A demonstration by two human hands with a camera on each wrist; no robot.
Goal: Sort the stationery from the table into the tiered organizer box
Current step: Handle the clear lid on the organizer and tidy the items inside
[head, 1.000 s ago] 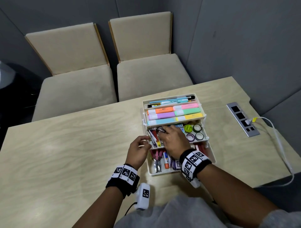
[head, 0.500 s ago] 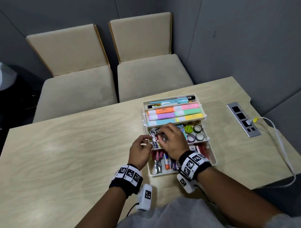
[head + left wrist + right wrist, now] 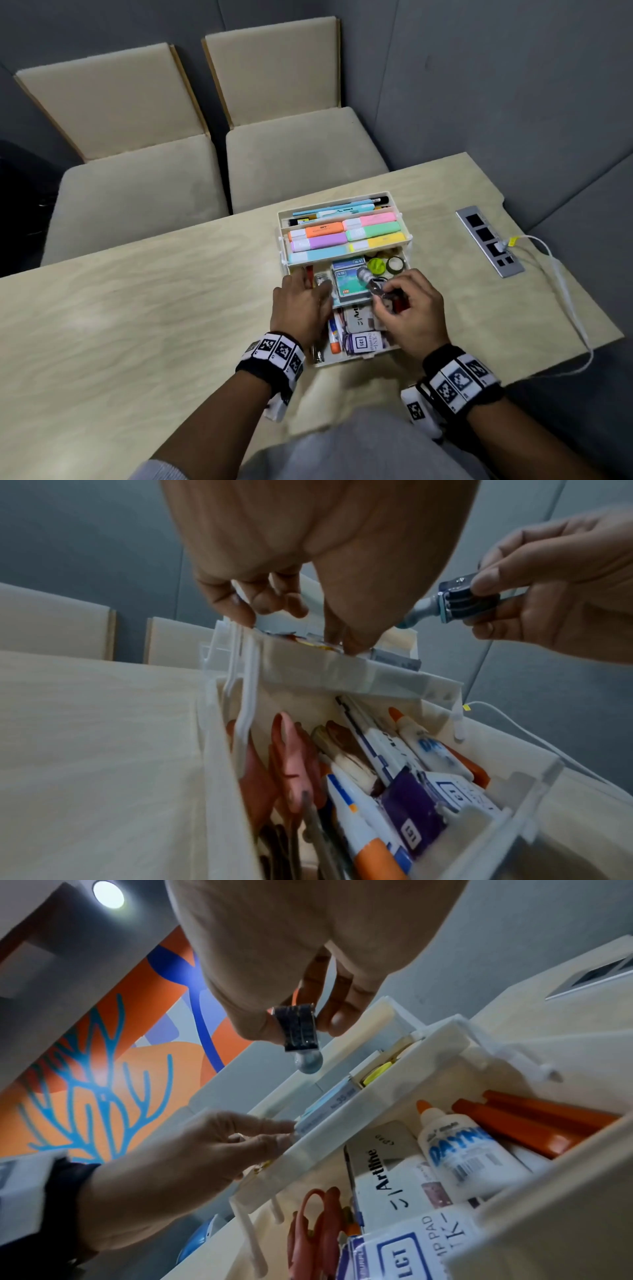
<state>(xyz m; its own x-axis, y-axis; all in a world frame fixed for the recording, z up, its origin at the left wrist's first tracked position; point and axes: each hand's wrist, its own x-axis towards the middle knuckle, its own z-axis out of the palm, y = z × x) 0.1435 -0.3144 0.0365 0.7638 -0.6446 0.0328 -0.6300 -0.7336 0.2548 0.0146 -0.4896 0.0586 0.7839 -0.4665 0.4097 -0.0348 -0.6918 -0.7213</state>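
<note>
Packed organizer box (image 3: pixel 346 359) trays leave little room; bare table (image 3: pixel 144 308) lies open leftward

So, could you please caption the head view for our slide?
Right hand lifts a date stamp above the organizer's middle tier.

Grey panelled walls (image 3: pixel 479 85), two beige cushioned chairs (image 3: pixel 144 147) side by side, pale wood-grain table (image 3: pixel 137 308), inset socket strip (image 3: pixel 489 240) with white cable (image 3: pixel 565 294), round ceiling light (image 3: pixel 108 894), orange-and-blue mural (image 3: pixel 113 1069)
</note>
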